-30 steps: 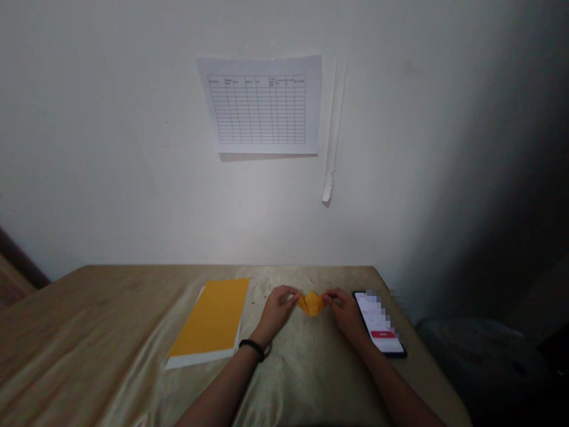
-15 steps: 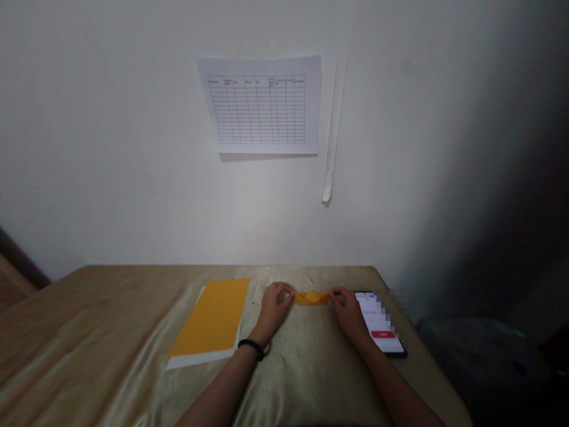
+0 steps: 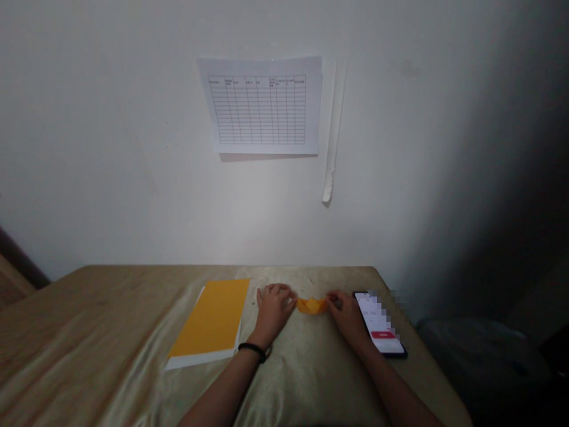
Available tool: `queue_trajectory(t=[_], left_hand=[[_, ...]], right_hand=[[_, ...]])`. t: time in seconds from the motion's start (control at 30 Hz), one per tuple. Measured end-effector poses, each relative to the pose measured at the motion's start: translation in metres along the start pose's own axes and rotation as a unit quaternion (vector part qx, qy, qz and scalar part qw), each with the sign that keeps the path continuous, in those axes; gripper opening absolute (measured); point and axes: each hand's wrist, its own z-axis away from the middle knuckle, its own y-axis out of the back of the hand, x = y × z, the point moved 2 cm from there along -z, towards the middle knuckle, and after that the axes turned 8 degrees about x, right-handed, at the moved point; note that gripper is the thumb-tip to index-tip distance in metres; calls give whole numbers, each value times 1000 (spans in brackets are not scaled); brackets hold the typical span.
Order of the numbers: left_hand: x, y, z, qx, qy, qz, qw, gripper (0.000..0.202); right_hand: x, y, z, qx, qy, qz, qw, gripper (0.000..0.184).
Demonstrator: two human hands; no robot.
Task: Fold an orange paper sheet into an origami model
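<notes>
A small folded piece of orange paper [image 3: 312, 305] is held just above the cloth-covered table [image 3: 111, 332]. My left hand [image 3: 274, 308] pinches its left end, fingers closed. My right hand [image 3: 344, 313] pinches its right end in the same way. A dark band circles my left wrist. The folds of the paper are too small to make out.
A stack of sheets with an orange top sheet [image 3: 212, 323] lies left of my hands. A phone [image 3: 379, 323] with a lit screen lies right of my right hand, near the table's right edge. A printed grid sheet [image 3: 262, 107] hangs on the wall.
The paper was a bunched shape, got pulled out into a flat wide strip half a second ago, and is now slightly drawn in again. Both hands stayed on its ends.
</notes>
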Motion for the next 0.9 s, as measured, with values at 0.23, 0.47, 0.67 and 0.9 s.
queue_trajectory(t=[0.23, 0.47, 0.67, 0.9], left_hand=[[-2, 0, -3, 15, -4, 8, 1000, 8], [-1, 0, -6, 15, -28, 21, 999, 12], [-3, 6, -5, 9, -24, -4, 1000, 7], [-3, 7, -6, -29, 6, -5, 1000, 3]], right_hand=[[-11, 7, -2, -48, 52, 42, 997, 23], [-10, 5, -1, -64, 44, 71, 995, 22], [-14, 7, -1, -49, 28, 97, 994, 17], [-13, 7, 0, -45, 3, 128, 991, 12]])
